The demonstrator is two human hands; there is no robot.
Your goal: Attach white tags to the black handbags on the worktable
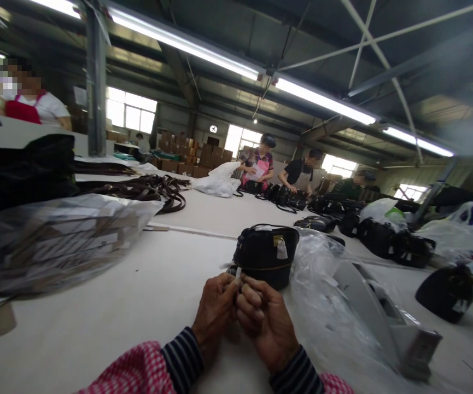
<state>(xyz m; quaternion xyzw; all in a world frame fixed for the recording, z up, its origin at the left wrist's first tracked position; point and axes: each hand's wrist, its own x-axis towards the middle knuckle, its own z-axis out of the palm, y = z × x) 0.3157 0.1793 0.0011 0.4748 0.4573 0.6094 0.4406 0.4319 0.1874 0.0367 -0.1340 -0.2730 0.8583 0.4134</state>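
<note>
Pink-checked sleeves [138, 372] and dark striped cuffs [182, 358] are cut off by the bottom edge of the view. A narrow pinch is formed by the fingers of the left hand [214, 312] and the right hand [266, 328], and a small white tag [237, 275] is held between them, partly hidden by the fingertips. Just behind the hands, a black handbag [264, 260] stands on a white table [97, 334], with a pale swing tag [282, 249] hanging beside a brass-coloured fitting [278, 239]. No writing can be read on either tag. To the right lie a clear plastic bag [322, 295] and a grey angled device [384, 312], whose kind cannot be made out. At left, a blurred plastic bag of brown straps [56, 241] is seen, with loose dark straps [146, 191] beyond it. Farther off, black bags [384, 238] are lined along the table, co-workers [302, 172] are bent over them, and cardboard boxes [187, 153] are stacked by the far wall.
</note>
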